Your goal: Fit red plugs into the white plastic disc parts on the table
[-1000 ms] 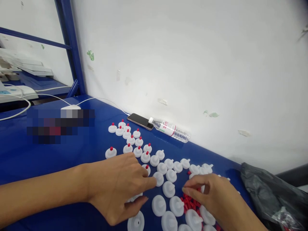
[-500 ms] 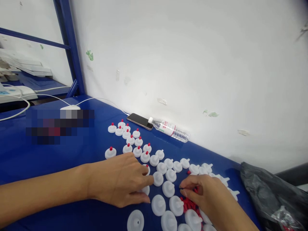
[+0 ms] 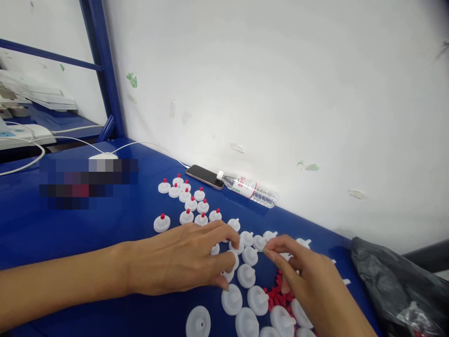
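Many white round plastic caps (image 3: 246, 275) lie on a blue table (image 3: 133, 220). Several at the far left carry a red plug (image 3: 162, 216) on top. My left hand (image 3: 182, 257) rests palm down over the caps, fingers curled, fingertips touching white caps near the middle. My right hand (image 3: 301, 276) is beside it with thumb and forefinger pinched at a white cap (image 3: 259, 242); what the pinch holds is too small to make out. A heap of loose red plugs (image 3: 278, 295) lies just under the right hand.
A phone (image 3: 204, 176) with a white cable and a lying water bottle (image 3: 247, 188) sit by the white wall. A black plastic bag (image 3: 396, 285) lies at the right. A blue shelf frame (image 3: 101, 70) stands at the left.
My right hand has lifted from the red plug heap and moved up and left to a white cap. My left hand's fingers have stretched forward over the caps.
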Demonstrator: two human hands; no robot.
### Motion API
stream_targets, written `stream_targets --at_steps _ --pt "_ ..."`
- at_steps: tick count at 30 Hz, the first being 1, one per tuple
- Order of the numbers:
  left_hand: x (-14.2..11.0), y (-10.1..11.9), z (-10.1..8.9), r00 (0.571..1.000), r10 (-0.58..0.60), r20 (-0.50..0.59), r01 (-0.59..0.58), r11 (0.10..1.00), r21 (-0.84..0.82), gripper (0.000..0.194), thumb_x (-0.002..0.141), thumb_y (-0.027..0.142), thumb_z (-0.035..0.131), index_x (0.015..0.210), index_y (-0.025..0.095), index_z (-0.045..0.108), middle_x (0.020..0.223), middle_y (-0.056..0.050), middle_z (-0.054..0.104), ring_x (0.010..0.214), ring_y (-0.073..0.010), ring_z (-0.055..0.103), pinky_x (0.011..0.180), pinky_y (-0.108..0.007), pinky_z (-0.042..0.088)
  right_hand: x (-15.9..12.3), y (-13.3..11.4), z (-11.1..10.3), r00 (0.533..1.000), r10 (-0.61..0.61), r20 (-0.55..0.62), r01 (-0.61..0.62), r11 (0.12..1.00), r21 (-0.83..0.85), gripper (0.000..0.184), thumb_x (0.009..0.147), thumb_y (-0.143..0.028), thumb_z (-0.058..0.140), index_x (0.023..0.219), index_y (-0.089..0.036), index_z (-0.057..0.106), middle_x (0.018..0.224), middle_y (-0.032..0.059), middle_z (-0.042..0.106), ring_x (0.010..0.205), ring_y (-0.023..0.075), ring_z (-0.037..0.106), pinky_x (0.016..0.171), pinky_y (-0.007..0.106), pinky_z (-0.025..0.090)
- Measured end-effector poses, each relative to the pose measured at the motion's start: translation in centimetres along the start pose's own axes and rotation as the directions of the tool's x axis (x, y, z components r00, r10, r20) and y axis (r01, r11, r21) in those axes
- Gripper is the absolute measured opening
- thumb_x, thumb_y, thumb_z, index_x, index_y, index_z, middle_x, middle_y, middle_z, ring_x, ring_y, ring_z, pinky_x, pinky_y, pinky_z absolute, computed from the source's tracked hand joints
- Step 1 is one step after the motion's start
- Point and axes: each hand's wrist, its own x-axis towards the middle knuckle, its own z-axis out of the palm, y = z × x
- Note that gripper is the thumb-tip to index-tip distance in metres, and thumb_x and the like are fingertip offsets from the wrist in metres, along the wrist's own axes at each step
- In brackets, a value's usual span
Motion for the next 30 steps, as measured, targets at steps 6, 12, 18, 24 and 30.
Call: stream_targets --at_steps 6,12,18,24,30 --pt "-0.2 -0.5 0.8 0.976 0.057 -0.212 -0.058 0.998 -0.001 0.008 0.105 0.022 0.048 0.101 0.017 0.054 0.131 -0.004 0.065 0.118 -0.0165 0.062 0.075 -0.027 0.056 -0.8 -2.7 -0.4 0.968 0.016 -0.252 0.056 0.96 0.275 0.024 0.091 -0.049 0.062 0.095 -0.028 0.073 0.052 -0.0057 0.059 0.044 0.012 0.057 0.042 0.018 0.041" --pt "0.0 0.0 0.7 0.985 -0.013 -0.171 0.012 1.0 -0.005 0.017 0.103 0.035 0.05 0.105 0.019 0.056 0.1 -0.003 0.068 0.08 -0.0176 0.063 0.055 -0.027 0.048 -1.1 -3.3 0.8 0.975 -0.014 -0.221 0.093 0.933 0.348 0.018 0.089 -0.047 0.065 0.092 -0.032 0.074 0.06 -0.0059 0.063 0.045 0.0098 0.055 0.042 0.017 0.043" --pt "-0.3 0.0 1.2 0.981 -0.067 -0.183 0.072 0.997 0.023 0.035 0.098 0.05 0.053 0.11 0.018 0.058 0.099 -0.006 0.062 0.075 -0.0179 0.061 0.052 -0.027 0.043 -1.8 -4.2 2.0 0.993 -0.105 -0.056 0.12 0.877 0.465 0.014 0.089 -0.041 0.066 0.098 -0.031 0.072 0.065 -0.006 0.067 0.042 0.0087 0.058 0.043 0.018 0.042" --pt "-0.4 0.2 1.7 0.977 -0.103 -0.185 0.111 0.993 0.035 0.048 0.091 0.064 0.056 0.084 0.017 0.058 0.082 -0.001 0.056 0.062 -0.0144 0.052 0.045 -0.029 0.029 -2.0 -4.7 2.1 0.987 -0.151 0.052 0.102 0.848 0.52 0.02 0.089 -0.04 0.064 0.1 -0.025 0.07 0.073 -0.0005 0.071 0.043 0.0107 0.058 0.039 0.019 0.039" --pt "-0.2 0.2 2.0 0.961 -0.099 -0.258 0.127 0.987 0.094 0.062 0.092 0.074 0.042 0.072 0.017 0.056 0.071 0.002 0.048 0.053 -0.0126 0.042 0.041 -0.031 0.021 -1.7 -4.5 2.4 0.975 -0.181 0.126 0.091 0.851 0.517 0.022 0.087 -0.037 0.063 0.106 -0.028 0.068 0.073 -0.0007 0.071 0.043 0.0112 0.056 0.039 0.021 0.033"
